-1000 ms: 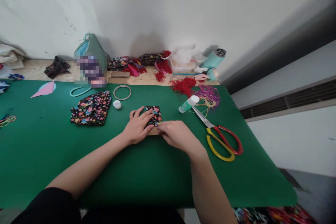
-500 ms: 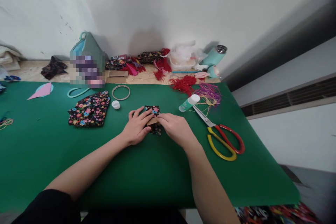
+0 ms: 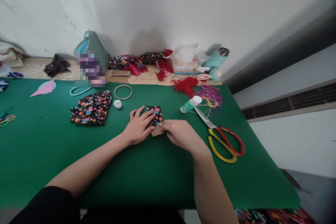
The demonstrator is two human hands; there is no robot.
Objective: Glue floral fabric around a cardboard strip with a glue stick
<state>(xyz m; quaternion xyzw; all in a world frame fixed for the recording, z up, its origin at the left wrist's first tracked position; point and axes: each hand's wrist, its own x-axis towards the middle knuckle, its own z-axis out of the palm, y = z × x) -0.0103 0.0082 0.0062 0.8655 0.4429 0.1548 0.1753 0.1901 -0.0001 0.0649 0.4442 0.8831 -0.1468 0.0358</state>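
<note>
A small piece of black floral fabric [image 3: 156,114] lies over a tan card [image 3: 156,132] in the middle of the green table [image 3: 39,147]. My left hand [image 3: 138,126] lies flat on the fabric's left side, fingers stretched out and pressing it down. My right hand [image 3: 179,134] is curled at the piece's lower right corner, its fingertips pinching the card's edge. A glue stick [image 3: 190,104] with its cap off lies just right of the hands, and its white cap [image 3: 117,104] sits to the left.
Scissors with red and yellow handles [image 3: 223,140] lie to the right. A larger floral fabric piece [image 3: 90,107], a ring [image 3: 123,92], red tassels [image 3: 183,84] and coloured threads [image 3: 210,95] lie beyond. A teal bag [image 3: 90,61] and a flask [image 3: 215,58] stand by the wall.
My right hand drew back to the lower right corner, and the tan card shows again below the fabric. My left hand stayed flat on the fabric.
</note>
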